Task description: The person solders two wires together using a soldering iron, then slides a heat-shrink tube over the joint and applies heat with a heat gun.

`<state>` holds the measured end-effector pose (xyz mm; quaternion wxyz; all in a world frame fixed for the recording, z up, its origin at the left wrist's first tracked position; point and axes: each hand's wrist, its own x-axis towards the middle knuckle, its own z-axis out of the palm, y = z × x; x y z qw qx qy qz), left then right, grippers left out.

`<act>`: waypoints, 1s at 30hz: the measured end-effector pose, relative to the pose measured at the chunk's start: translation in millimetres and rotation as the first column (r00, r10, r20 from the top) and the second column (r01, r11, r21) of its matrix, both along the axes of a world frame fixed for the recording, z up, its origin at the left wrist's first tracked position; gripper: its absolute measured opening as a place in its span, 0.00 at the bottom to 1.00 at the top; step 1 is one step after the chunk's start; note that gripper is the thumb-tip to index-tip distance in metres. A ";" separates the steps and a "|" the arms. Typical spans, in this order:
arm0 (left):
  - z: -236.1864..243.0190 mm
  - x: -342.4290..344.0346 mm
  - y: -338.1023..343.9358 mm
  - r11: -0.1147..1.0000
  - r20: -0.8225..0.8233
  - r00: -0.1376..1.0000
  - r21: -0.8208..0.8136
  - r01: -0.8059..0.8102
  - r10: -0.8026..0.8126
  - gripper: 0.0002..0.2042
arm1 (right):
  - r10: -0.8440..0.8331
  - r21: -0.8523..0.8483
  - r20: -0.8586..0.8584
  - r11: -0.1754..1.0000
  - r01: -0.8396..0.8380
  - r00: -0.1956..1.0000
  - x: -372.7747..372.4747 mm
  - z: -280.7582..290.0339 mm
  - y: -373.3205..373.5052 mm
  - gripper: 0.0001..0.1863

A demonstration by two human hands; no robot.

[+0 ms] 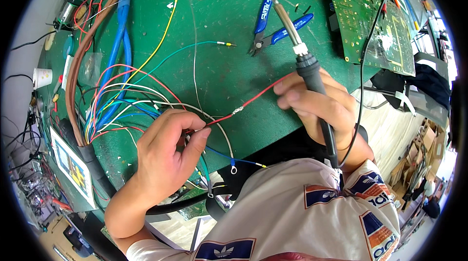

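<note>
A red wire (261,94) is stretched between my two hands, with a silvery joint (237,110) partway along it. My left hand (168,146) is closed, pinching the wire between thumb and fingertip on the near side of that joint. In my right hand (324,102) is a soldering iron (314,80) with a black grip, its metal tip pointing up and away from the wire. The same hand's fingertips also grip the far end of the red wire. Blue-handled cutters (263,39) lie with their handles spread beyond the joint.
A bundle of many-coloured wires (105,115) fans out of a thick sleeved cable at left. Green circuit boards (373,22) rest at the far right. The iron's black cord (363,71) runs down beside my right hand. A paper cup (42,77) stands far left on the green mat (156,32).
</note>
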<state>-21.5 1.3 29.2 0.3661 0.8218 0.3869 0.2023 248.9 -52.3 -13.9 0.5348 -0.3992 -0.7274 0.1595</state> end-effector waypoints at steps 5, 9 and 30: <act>-1.3 0.4 0.6 0.998 0.063 0.998 0.063 0.001 -0.005 0.08 | -0.016 0.040 0.077 0.999 0.013 0.997 -7.5 -3.0 16.4 0.18; -0.2 0.3 2.8 0.998 0.060 0.998 0.066 -0.005 0.001 0.08 | 0.032 -0.005 0.104 0.999 -0.032 0.994 -5.9 -7.8 17.2 0.18; -0.8 -2.5 5.7 0.955 0.037 0.997 0.292 0.050 -0.064 0.14 | 0.051 -0.093 0.237 0.995 -0.030 0.970 3.6 13.7 5.6 0.19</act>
